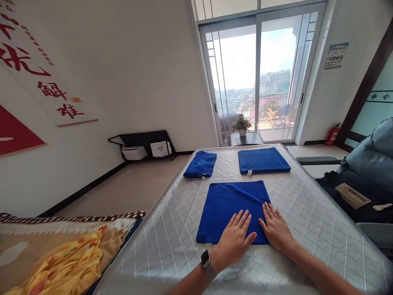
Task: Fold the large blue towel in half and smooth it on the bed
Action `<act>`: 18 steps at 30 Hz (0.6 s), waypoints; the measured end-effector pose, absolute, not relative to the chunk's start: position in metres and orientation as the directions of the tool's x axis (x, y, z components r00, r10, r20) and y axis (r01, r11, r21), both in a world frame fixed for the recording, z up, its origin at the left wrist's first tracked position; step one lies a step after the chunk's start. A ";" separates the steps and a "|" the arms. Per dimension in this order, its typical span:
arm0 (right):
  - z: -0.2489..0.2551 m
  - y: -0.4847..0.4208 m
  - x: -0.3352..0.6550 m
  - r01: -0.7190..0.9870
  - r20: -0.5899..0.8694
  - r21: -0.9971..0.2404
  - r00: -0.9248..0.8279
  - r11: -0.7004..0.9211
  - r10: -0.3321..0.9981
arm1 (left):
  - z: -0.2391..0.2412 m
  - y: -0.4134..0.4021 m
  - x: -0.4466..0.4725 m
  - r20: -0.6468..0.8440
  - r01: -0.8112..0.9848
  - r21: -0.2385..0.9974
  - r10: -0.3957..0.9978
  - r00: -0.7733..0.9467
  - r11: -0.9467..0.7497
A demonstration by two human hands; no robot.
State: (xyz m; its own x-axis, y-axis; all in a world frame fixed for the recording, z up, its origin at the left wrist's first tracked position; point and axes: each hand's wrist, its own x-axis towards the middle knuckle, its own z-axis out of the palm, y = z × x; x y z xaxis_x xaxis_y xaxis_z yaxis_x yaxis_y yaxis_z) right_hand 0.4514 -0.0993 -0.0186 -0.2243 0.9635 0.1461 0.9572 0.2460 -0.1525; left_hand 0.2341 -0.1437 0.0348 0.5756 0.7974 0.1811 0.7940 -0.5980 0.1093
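Note:
A blue towel (229, 205) lies folded in a square on the silver quilted surface (310, 209) in front of me. My left hand (233, 239), with a watch on its wrist, rests flat on the towel's near edge, fingers stretched out. My right hand (276, 227) lies flat beside it on the towel's near right corner, fingers spread. Farther back lie two more blue towels: a smaller folded one (200, 164) at the left and a flat square one (263, 160) at the right.
A patterned blanket (61, 250) lies at the lower left. A potted plant (242, 124) stands on a small dark table before the glass sliding door (260, 73). A grey-blue chair (368, 164) is at the right, a fire extinguisher (333, 134) by the wall.

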 end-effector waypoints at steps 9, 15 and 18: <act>-0.020 -0.101 0.453 0.961 0.112 -0.084 -0.254 0.264 0.961 | 0.017 -0.100 0.305 0.223 0.808 0.163 0.819 0.529 -0.566; -0.013 -0.101 0.450 0.959 0.121 -0.170 -0.208 0.227 0.971 | 0.002 -0.115 0.242 0.180 0.887 0.139 0.892 0.414 -0.439; -0.011 -0.102 0.449 0.957 0.119 -0.188 -0.203 0.223 0.972 | -0.004 -0.125 0.197 0.149 0.940 0.102 0.940 0.308 -0.324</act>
State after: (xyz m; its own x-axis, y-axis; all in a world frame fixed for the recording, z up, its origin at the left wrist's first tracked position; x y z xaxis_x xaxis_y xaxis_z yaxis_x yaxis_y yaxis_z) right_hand 0.4495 -0.1016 -0.0107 -0.2031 0.9719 0.1191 0.9565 0.2229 -0.1880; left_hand 0.1971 -0.1248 -0.0039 0.3076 0.9398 0.1491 0.9405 -0.3241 0.1024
